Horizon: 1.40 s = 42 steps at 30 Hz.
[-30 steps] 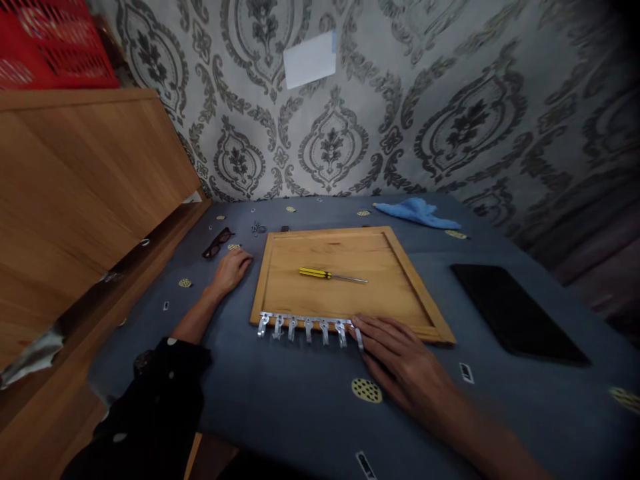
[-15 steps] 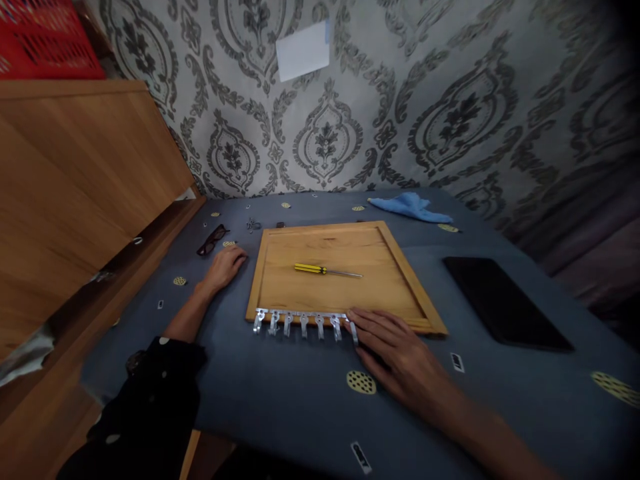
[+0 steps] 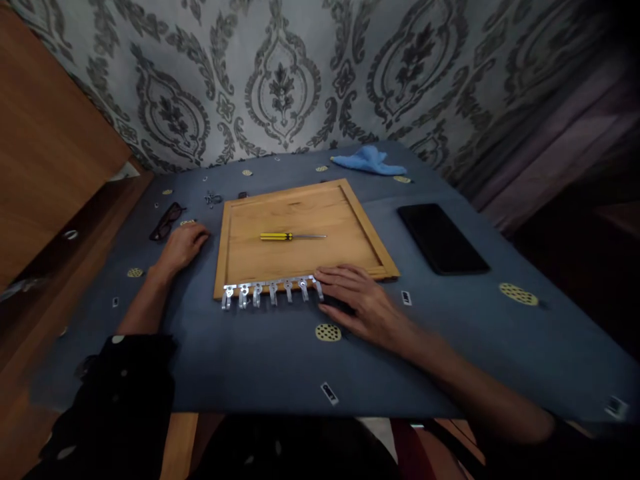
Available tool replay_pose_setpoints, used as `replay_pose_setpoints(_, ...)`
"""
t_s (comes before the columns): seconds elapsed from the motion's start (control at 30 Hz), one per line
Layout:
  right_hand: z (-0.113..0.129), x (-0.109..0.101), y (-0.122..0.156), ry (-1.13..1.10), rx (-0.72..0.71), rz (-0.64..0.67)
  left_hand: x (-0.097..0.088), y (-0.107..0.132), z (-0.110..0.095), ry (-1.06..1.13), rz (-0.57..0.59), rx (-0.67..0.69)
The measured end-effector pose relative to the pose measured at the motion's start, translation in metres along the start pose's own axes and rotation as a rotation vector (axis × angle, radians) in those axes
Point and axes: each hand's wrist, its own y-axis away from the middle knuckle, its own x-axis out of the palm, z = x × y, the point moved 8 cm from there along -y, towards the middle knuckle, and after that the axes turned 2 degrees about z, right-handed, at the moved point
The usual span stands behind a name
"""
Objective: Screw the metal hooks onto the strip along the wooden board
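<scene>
A shallow wooden tray [image 3: 365,230] lies on the blue cloth-covered table [image 3: 260,360]. A yellow-handled screwdriver [image 3: 290,236] rests inside it. A metal rail with several hooks [image 3: 273,291] lies along the tray's near edge. My right hand [image 3: 357,300] lies flat on the cloth, fingers spread, fingertips touching the rail's right end. My left hand [image 3: 183,243] rests palm down left of the tray, fingers loosely curled and holding nothing, close to a pair of dark glasses [image 3: 167,221].
A black tablet [image 3: 441,237] lies right of the tray and a blue rag [image 3: 369,161] sits at the back. Small metal bits [image 3: 213,198] lie behind the glasses. A wooden cabinet [image 3: 45,147] stands on the left, patterned wall behind.
The view has tilted down and shifted right, so everything sits higher and further left in the picture. Both hands keep their places by the tray and the hook rail.
</scene>
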Motion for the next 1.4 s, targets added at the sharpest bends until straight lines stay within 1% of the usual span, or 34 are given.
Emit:
replay_pose_setpoints(0.13,-0.004,0.000,0.001,-0.023,0.038,-0.004,-0.004,-0.003,-0.001,0.006,0.022,0.000)
replay_pose_setpoints(0.27,-0.004,0.000,0.001,-0.041,0.033,-0.011,-0.007,-0.004,-0.002,0.018,0.035,-0.006)
replay_pose_setpoints(0.37,-0.005,-0.001,0.001,-0.060,0.041,-0.010,-0.008,-0.003,-0.003,0.013,0.027,-0.012)
replay_pose_setpoints(0.57,-0.009,0.000,-0.001,-0.115,0.104,0.017,-0.011,0.000,-0.008,-0.004,-0.010,-0.042)
replay_pose_setpoints(0.67,-0.008,-0.001,-0.002,-0.130,0.109,0.016,-0.018,0.004,-0.013,-0.003,-0.047,-0.066)
replay_pose_setpoints(0.8,-0.007,-0.003,-0.002,-0.134,0.096,-0.008,-0.041,0.012,-0.025,0.008,-0.152,-0.111)
replay_pose_setpoints(0.87,-0.007,-0.003,-0.002,-0.132,0.095,-0.013,-0.053,0.013,-0.038,0.037,-0.197,-0.110)
replay_pose_setpoints(0.93,-0.007,-0.003,-0.002,-0.135,0.100,-0.008,-0.061,0.012,-0.055,0.089,-0.215,-0.077)
replay_pose_setpoints(1.0,-0.008,-0.003,-0.002,-0.143,0.111,-0.007,-0.064,0.009,-0.078,0.176,-0.203,-0.010)
replay_pose_setpoints(1.1,-0.010,-0.003,-0.001,-0.161,0.132,0.005,-0.061,0.007,-0.114,0.305,-0.149,0.092)
replay_pose_setpoints(1.17,-0.010,-0.003,-0.001,-0.172,0.140,0.009,-0.055,0.007,-0.138,0.379,-0.092,0.155)
replay_pose_setpoints(1.23,-0.010,-0.003,-0.001,-0.175,0.136,-0.001,-0.047,0.007,-0.161,0.521,-0.013,0.231)
replay_pose_setpoints(1.3,-0.009,-0.005,-0.002,-0.174,0.131,-0.014,-0.038,0.008,-0.182,0.638,0.086,0.280)
replay_pose_setpoints(1.4,-0.010,-0.004,-0.002,-0.176,0.145,-0.004,-0.025,0.008,-0.209,0.756,0.251,0.332)
